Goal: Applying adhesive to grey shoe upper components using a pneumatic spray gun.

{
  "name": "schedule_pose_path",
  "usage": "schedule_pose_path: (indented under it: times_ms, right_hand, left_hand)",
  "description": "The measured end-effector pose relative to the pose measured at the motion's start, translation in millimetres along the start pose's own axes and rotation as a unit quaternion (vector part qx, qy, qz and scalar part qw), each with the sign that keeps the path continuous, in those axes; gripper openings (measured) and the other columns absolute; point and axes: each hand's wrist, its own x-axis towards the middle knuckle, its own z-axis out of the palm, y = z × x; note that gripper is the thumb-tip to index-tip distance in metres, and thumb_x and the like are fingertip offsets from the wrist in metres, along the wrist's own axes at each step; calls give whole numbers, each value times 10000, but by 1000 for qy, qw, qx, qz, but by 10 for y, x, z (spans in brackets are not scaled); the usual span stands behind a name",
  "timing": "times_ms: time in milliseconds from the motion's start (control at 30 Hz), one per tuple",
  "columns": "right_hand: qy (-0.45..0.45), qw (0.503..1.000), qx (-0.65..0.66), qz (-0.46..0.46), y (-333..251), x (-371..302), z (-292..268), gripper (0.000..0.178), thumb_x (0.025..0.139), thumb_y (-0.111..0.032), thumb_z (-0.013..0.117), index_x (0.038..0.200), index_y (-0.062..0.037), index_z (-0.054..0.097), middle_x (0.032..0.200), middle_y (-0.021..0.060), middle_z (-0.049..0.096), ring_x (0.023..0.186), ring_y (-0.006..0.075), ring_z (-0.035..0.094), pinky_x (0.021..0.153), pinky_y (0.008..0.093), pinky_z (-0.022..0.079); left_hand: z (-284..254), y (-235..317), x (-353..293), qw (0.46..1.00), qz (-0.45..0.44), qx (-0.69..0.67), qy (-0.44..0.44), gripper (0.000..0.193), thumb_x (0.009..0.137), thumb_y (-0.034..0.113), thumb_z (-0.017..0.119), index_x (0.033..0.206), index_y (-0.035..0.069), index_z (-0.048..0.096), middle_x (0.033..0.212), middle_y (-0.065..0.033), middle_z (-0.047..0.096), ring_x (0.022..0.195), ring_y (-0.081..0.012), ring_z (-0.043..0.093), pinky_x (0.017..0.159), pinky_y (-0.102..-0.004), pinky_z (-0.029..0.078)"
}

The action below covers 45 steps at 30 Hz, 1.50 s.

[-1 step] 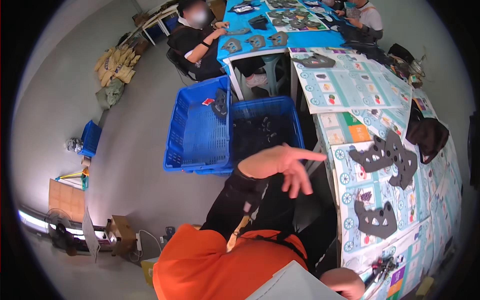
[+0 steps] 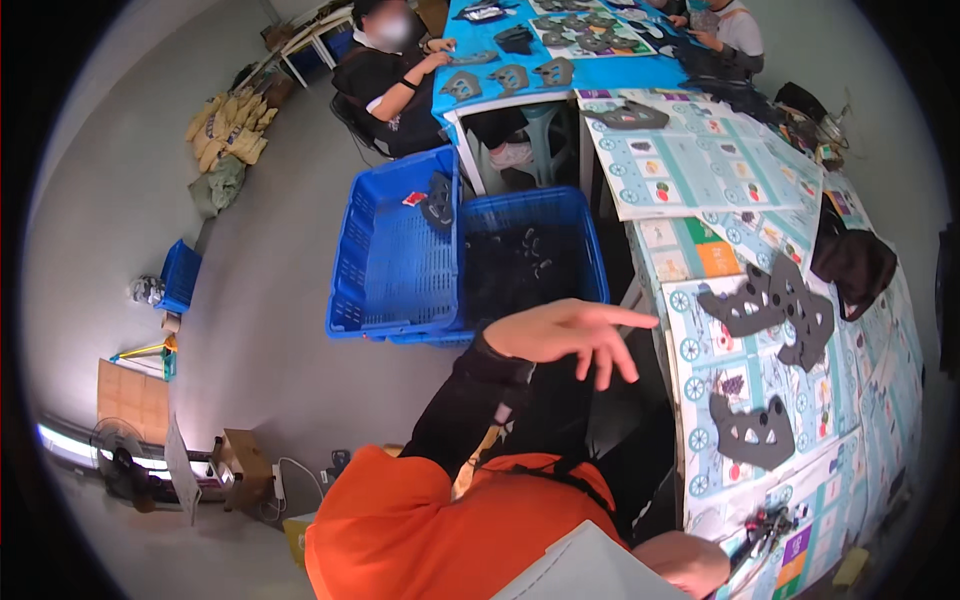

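Observation:
My left hand [image 2: 570, 335] hangs in the air with fingers spread and nothing in it, between the blue crate and the table's edge. My right hand [image 2: 688, 562] is low at the bottom edge, beside a cluster of small dark tools [image 2: 768, 524] on the table; its fingers are mostly hidden. Dark grey flat pieces with cut-out holes lie on the printed table sheets [image 2: 810, 478]. One such grey piece [image 2: 752, 435] is nearest the front. Behind it, two overlapping grey pieces [image 2: 800, 325] lie together.
A shallow blue crate [image 2: 395, 290] holds a grey piece and a red scrap. Beside it, a deeper blue crate [image 2: 590, 235] contains dark items. A black pouch-like cloth [image 2: 858, 268] rests on the table's right. Two co-workers sit at the blue-covered table [image 2: 590, 78] beyond, with more grey pieces.
My left hand has shifted slightly to the right, its fingers still spread. My right hand has moved a little at the bottom edge. The pieces on the table stay put.

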Motion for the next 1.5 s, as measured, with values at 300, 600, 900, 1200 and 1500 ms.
schedule_pose_path:
  times_ms: [300, 600, 900, 1200, 1500]
  right_hand:
    - [-124, 910, 108, -381, -435, 538, -144, 129, 943, -183, 579, 979, -59, 566, 936, 184, 618, 656, 228, 566, 542, 334, 465]
    - [-421, 898, -109, -73, -796, 757, -233, 614, 870, -141, 701, 1386, 68, 442, 1103, 154, 638, 970, 205, 625, 774, 305, 492]
    - [576, 646, -501, 4, 41, 852, -109, 606, 910, -98, 661, 1437, 20, 385, 1368, 203, 498, 1223, 271, 515, 1062, 411, 370]
    - [266, 920, 257, -131, -318, 1064, 268, 184, 946, -130, 543, 1015, 37, 581, 784, 76, 583, 763, 125, 605, 712, 192, 444]
    - [355, 800, 469, -114, -271, 1351, -24, 195, 973, -158, 490, 809, -78, 422, 548, -40, 314, 456, 68, 287, 415, 239, 231]
  left_hand:
    - [655, -513, 267, 997, -5, 70, -46, 474, 1015, 149, 516, 1462, 47, 399, 1042, -91, 704, 783, -137, 661, 750, -265, 522]
    - [937, -496, 289, 965, -2, -156, -211, 783, 1008, 541, 429, 1560, 51, 167, 1326, -207, 577, 888, -223, 699, 603, -266, 562]
    - [1165, -434, 530, 972, 12, -228, 57, 593, 1060, 440, 388, 1513, 71, 284, 1328, -150, 554, 959, -188, 635, 791, -325, 553]
    - [1099, -426, 617, 970, 67, -218, -84, 311, 1015, 219, 540, 1236, 9, 598, 1166, -77, 652, 1074, -120, 600, 916, -265, 480]
    - [1278, -722, 671, 965, 90, -203, 143, 297, 1000, 329, 573, 1106, 56, 623, 936, -19, 640, 808, -94, 619, 723, -261, 519]
